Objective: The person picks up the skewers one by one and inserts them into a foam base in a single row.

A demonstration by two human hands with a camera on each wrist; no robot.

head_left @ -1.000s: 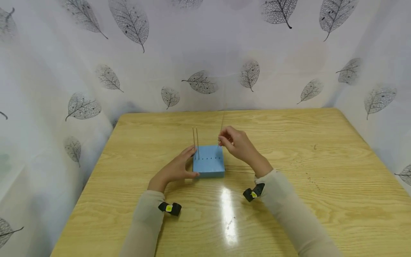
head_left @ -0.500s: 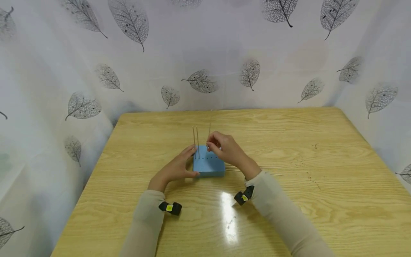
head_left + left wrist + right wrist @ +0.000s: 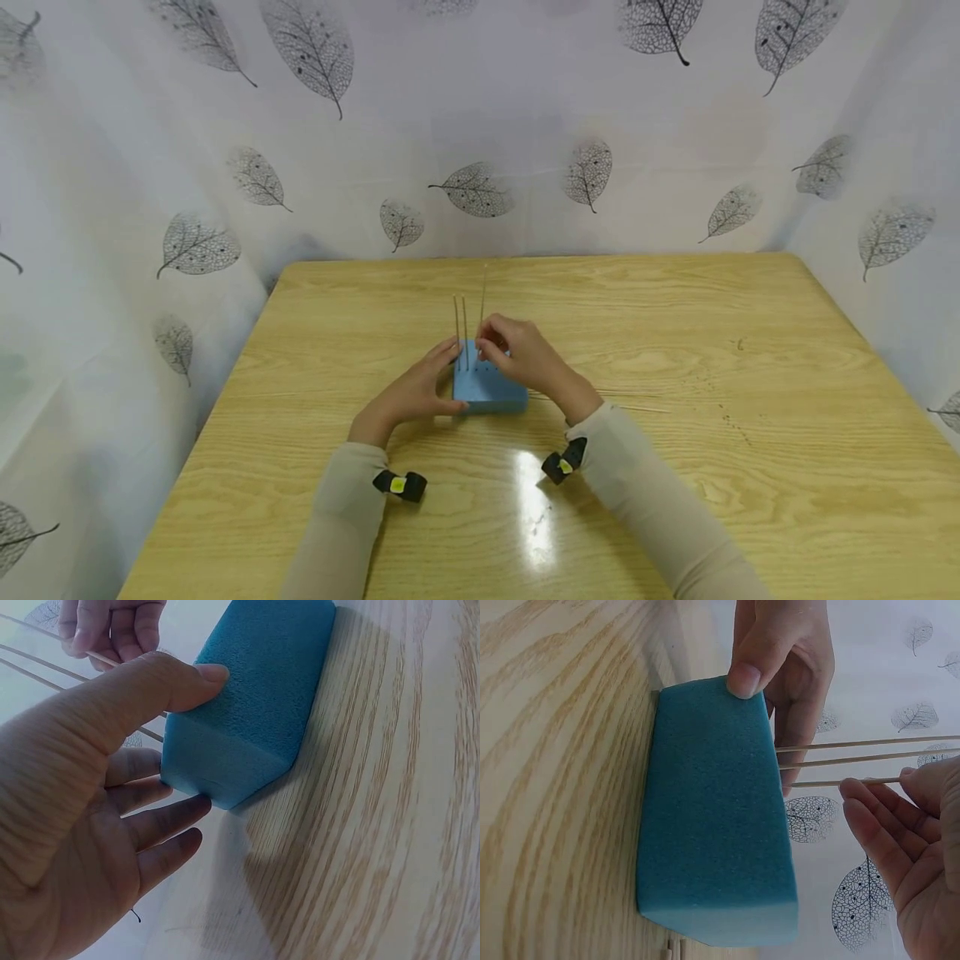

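A blue foam block [image 3: 491, 393] with a row of small holes along its top sits on the wooden table. Two thin wooden sticks [image 3: 466, 329] stand upright in the holes at its left end. My left hand [image 3: 411, 392] grips the block's left end, the thumb on the front face and the fingers around the side. Between thumb and fingers, my right hand [image 3: 527, 354] pinches a third wooden stick [image 3: 483, 293] over the block. In the right wrist view, that stick [image 3: 814, 784] lies alongside the other two, its lower end right at the block's top.
Several more sticks [image 3: 637, 408] lie flat on the table [image 3: 750, 500], to the right of the block and partly behind the right forearm. A white curtain [image 3: 525, 108] printed with leaves hangs along the back and both sides.
My right hand has moved left over the block with its stick, from the right end of the holes to near the two standing sticks, and a little lower. The left hand keeps its grip.
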